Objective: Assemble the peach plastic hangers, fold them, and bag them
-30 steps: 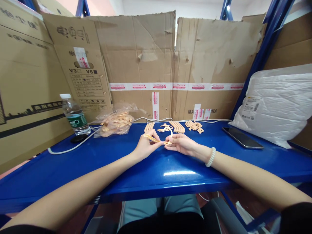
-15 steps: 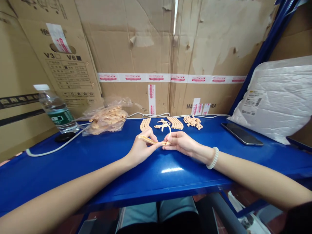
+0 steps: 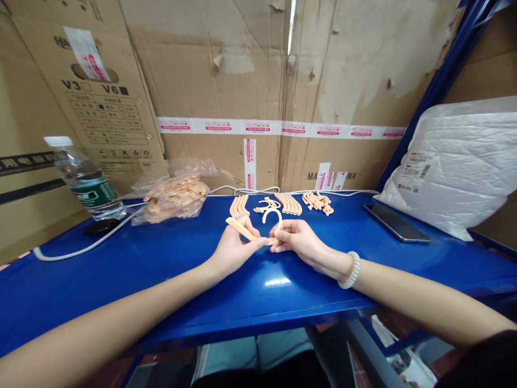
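My left hand [image 3: 238,242] is closed on a pale orange plastic hanger arm [image 3: 241,228], its broad end pointing up and left. In my right hand [image 3: 294,235], thumb and fingers pinch the foot of a curved hanger hook [image 3: 273,211] of the same colour. The hook stands up with its opening to the left, and its foot meets the inner end of the arm between my fingertips. How far the two are joined is hidden by my fingers. Just behind lie a row of hanger arms [image 3: 290,204], a second row [image 3: 239,206] and loose hooks [image 3: 269,203].
More small pale orange pieces [image 3: 318,203] lie at the back. A clear bag [image 3: 173,196] of parts and a water bottle [image 3: 89,180] are on the left. To the right are a phone [image 3: 396,222] and a white padded package [image 3: 448,167]. A white cable [image 3: 81,253] crosses the blue table [image 3: 194,307].
The hook in my right hand has turned, so its full curve now faces me. The hanger arm in my left hand has tilted slightly, and the view has shifted a little.
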A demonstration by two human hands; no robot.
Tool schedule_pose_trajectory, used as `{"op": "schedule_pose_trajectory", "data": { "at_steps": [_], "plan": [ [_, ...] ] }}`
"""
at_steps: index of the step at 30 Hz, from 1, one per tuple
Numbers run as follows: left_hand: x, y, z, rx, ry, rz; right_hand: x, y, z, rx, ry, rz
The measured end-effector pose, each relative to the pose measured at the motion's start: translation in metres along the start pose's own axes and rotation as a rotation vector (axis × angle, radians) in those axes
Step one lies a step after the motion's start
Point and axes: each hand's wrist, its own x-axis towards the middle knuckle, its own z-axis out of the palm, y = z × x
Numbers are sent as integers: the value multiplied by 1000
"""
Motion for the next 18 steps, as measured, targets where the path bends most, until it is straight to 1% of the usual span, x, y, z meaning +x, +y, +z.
{"op": "schedule_pose_trajectory", "data": {
  "at_steps": [6,10,12,15,18],
  "plan": [
    [2,10,-1,6,55,-80,-3,-3,3,-57,-9,-63],
    [0,18,-1,120,111,-58,-4,0,10,-103,37,-63],
    [-1,19,-1,140,149,-49,-4,2,13,-130,61,-64],
    [-1,16,1,99,185,-69,-2,3,15,-157,97,-86],
    [1,10,3,9,213,-90,-3,2,14,-126,96,-66]
  ]
}}
